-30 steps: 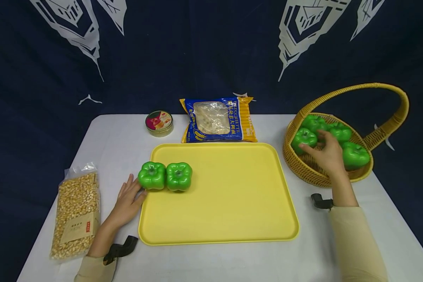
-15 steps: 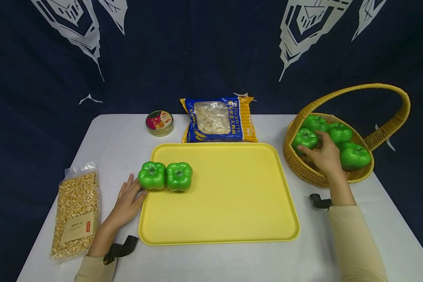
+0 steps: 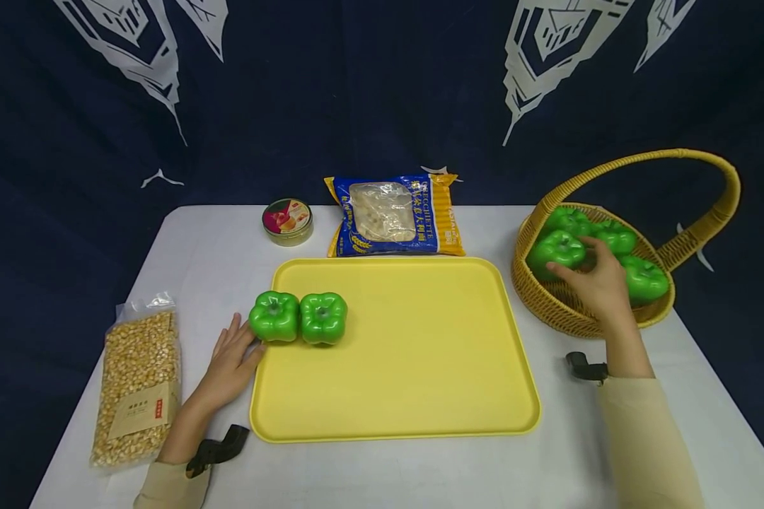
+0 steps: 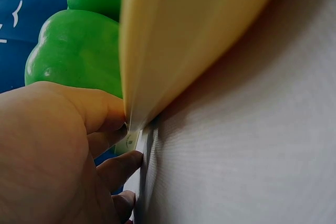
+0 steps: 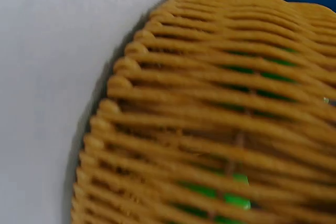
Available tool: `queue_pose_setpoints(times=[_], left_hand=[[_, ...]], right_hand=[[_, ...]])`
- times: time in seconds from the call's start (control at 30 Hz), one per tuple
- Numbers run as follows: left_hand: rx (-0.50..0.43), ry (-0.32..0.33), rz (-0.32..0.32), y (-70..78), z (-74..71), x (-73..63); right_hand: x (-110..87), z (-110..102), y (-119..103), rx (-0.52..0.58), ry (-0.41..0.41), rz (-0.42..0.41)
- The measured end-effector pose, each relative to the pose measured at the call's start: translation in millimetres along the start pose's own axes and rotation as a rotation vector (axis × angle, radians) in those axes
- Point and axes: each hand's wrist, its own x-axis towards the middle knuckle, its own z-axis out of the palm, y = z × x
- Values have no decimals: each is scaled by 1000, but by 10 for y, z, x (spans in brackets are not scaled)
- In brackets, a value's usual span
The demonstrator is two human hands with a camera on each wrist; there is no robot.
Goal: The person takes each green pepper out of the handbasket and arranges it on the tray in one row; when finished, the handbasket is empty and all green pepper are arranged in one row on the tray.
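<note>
In the head view my right hand (image 3: 601, 286) reaches into the wicker basket (image 3: 547, 305), thumb and fingers gripping a green bell pepper (image 3: 552, 254) at the basket's left side. Several other bell peppers lie around it, one to the right (image 3: 646, 278). Woven cane fills the right wrist view and hides that hand. My left hand (image 3: 229, 360) lies with fingers extended along the left edge of the yellow tray (image 3: 414, 353). Right by its fingertips, a bell pepper (image 3: 274, 316) sits on the tray beside a second bell pepper (image 3: 323, 319).
Left of the left arm lies a clear bag of corn kernels (image 3: 136, 375). Behind the tray are a round tin (image 3: 287, 223) and a blue and yellow pasta packet (image 3: 391, 215). The basket's tall handle (image 3: 675, 153) arches over its back right side.
The bell pepper in my right hand has shifted slightly right and tilted within the basket, the hand moving right with it. My left hand and the two peppers on the tray stay in place.
</note>
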Motion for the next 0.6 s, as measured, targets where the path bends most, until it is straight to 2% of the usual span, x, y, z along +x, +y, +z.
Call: queue_pose_setpoints(times=[0.4,0.6], left_hand=[[14,-7,-7,-35,8,9],[9,-9,-9,-21,3,7]], right_hand=[[-315,-234,-24,45,110,-1],[-458,-290,-100,68,185,-56]])
